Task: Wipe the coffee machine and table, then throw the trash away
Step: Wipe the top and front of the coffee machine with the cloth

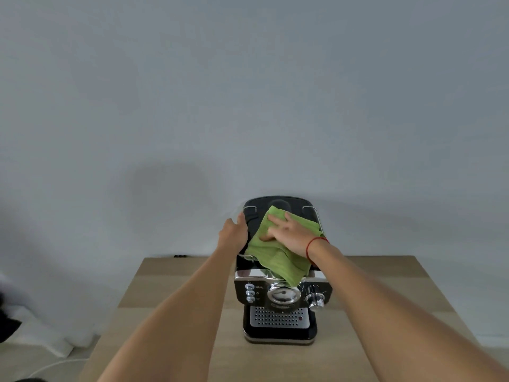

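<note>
1 coffee machine (281, 299), standing on table (170, 299). Green cloth (275, 257) on machine top. Right hand (292, 232), fingers spread flat, presses cloth. Left hand (234, 230) grips machine's left top edge. Recommended: brace firmly, wipe in overlapping strokes.

Plain pale grey wall (248, 78) fills the whole upper view, softly and evenly lit. There's a broad, faint shadow (168, 188) low on it, just above the far left corner of the light wooden table (170, 312). The table's far edge runs along the wall. A small dark bit (180, 255) peeks over that edge, too small to tell. Down left we've got pale floor (33, 354), a thin white cable (52, 366) curving across it, something white and bulky (55, 340) at the wall's foot, and a dark shape (8, 321) cut off by the frame's left side
</note>
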Demonstrator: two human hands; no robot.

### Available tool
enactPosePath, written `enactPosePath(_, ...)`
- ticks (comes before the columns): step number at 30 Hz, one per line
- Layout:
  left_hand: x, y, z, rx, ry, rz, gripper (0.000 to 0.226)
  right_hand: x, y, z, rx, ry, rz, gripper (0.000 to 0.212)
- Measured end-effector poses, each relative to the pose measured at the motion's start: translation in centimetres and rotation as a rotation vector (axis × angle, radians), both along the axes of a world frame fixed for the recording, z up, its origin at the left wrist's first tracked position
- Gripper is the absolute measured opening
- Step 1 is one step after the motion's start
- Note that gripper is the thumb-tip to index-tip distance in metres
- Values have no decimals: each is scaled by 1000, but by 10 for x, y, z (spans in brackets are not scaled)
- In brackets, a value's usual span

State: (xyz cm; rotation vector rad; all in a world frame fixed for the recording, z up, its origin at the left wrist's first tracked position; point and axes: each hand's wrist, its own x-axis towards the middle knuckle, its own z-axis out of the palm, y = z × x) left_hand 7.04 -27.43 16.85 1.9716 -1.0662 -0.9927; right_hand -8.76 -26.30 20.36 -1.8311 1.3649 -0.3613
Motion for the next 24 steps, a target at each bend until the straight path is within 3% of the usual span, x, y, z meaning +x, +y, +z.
enactPosePath(4,1,3,-1,-21,13,-106,55,3,1,-12,-93,66,152,25)
enactPosePath(8,3,5,-3,-44,44,-112,50,26,-3,-15,-314,301,284,30)
enactPosePath(13,8,21,1,-22,-9,-143,44,46,-3,-16,-491,485,221,40)
enactPosePath(18,18,30,3,10,-274,-241,57,22,3,-18,-358,333,164,35)
enactPosePath(22,19,33,3,4,-321,-298,56,-5,7,-8,-128,159,149,28)
enactPosePath(24,19,35,1,11,-303,-300,53,1,14,-2,-52,191,195,25)
